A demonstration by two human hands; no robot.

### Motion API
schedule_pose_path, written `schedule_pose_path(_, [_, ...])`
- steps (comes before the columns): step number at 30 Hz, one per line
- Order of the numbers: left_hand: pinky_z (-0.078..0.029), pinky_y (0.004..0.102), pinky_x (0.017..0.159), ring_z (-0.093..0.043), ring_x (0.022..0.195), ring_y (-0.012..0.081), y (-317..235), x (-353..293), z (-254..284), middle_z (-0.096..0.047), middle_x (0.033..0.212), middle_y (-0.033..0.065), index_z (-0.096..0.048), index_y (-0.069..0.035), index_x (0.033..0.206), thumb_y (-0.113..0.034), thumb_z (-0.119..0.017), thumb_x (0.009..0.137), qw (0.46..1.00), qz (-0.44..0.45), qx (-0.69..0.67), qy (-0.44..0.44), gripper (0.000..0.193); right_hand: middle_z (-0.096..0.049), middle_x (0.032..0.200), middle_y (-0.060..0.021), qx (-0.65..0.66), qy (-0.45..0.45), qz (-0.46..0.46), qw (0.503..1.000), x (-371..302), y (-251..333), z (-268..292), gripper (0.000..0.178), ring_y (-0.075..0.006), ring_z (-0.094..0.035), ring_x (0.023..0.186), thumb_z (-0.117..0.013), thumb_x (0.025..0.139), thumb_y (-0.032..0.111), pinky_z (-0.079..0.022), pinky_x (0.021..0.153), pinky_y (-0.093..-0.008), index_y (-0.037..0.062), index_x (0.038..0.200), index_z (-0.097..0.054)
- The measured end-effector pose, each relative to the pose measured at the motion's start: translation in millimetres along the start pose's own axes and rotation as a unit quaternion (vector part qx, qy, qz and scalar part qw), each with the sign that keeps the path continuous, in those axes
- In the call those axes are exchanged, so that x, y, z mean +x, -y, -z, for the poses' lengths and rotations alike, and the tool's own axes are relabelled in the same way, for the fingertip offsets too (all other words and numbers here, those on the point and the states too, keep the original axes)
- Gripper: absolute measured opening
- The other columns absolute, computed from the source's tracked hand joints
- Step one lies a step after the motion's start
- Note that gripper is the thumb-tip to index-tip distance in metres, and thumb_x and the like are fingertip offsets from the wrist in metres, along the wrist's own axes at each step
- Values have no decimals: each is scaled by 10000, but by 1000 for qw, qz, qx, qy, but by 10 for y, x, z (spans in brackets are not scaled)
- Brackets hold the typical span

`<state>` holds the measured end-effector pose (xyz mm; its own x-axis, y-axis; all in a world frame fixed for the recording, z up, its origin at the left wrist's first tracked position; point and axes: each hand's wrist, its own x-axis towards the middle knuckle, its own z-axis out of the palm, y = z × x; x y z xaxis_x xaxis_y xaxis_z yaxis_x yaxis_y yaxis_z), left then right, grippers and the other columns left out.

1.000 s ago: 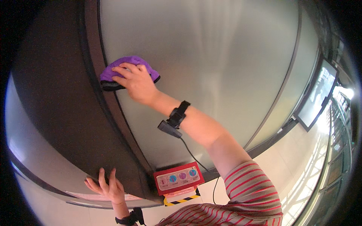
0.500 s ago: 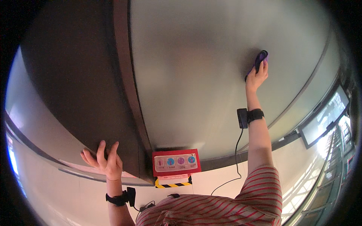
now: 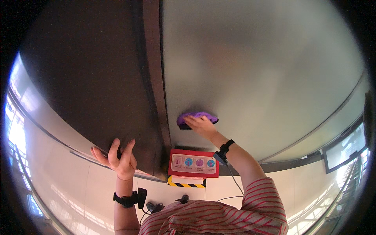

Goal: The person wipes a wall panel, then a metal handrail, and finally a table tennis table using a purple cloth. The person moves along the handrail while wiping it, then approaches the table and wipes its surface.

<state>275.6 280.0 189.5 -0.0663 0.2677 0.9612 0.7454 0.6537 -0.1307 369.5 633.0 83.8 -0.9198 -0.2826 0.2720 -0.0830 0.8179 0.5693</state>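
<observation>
My right hand (image 3: 200, 124) presses a purple cloth with a black edge (image 3: 207, 116) against a large frosted panel (image 3: 254, 78). Its fingers lie over the cloth, which is low on the panel, just right of a brown upright frame (image 3: 154, 62). My left hand (image 3: 120, 159) is at the lower part of a dark panel (image 3: 90, 70), fingers spread and nothing held. Whether its palm touches the panel, I cannot tell. Each wrist wears a black strap with a small black box, and a cable hangs from it.
Below the cloth, a red box (image 3: 194, 175) with a pictured label sticks out from the panel's foot. Under it is a yellow-and-black striped edge (image 3: 188, 184). Pale floor tiles (image 3: 98, 184) lie beneath, with dark shoes (image 3: 155, 207) on them. A screen-like panel (image 3: 344, 145) stands at far right.
My right hand has swept the cloth down and left across the frosted panel, bending the arm. My left hand stays at the dark panel. The view has shifted, moving the panels rightward.
</observation>
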Motion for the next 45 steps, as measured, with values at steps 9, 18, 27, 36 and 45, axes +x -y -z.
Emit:
schedule_pose_path(9, [-83,612,1181,-162,1429,443,19,-11,40,-475,1370,66,-781,-244,910,-55,-561,853,999,-20,-26,-2,295,-433,1501,-16,76,-154,-126,977,669,-228,345,473,-174,-421,1329,-532,874,196,-381,973,-339,139,1342,-566])
schedule_pose_path(18, [-72,628,1174,-153,1429,455,77,-44,8,-478,1364,99,-778,-230,910,-56,-522,850,999,-36,-17,-4,316,-411,1518,10,11,106,92,990,-127,329,-512,428,-145,-418,1315,-539,894,212,-387,980,-310,175,1318,-586])
schedule_pose_path(27, [-67,641,1166,-114,1434,479,92,-78,-2,-455,1379,111,-780,-204,933,-53,-516,878,999,-42,-11,-6,310,-424,1507,48,-13,58,-109,992,-1705,-725,-38,579,-132,-430,1332,-543,840,146,-395,941,-369,262,1406,-505])
schedule_pose_path(36, [-84,658,1155,-90,1434,492,101,-60,-12,-437,1405,109,-776,-201,956,-83,-512,901,999,-45,-20,-1,294,-418,1514,24,14,-65,-65,996,-229,-502,192,506,-153,-461,1302,-532,865,191,-405,937,-346,210,1370,-536])
schedule_pose_path(45, [-68,650,1174,-58,1460,457,130,-59,-41,-435,1424,40,-777,-256,939,-125,-529,901,999,-43,-1,-1,284,-402,1524,7,33,-89,-77,992,-650,-479,54,509,-158,-426,1328,-547,858,200,-402,988,-367,210,1367,-537])
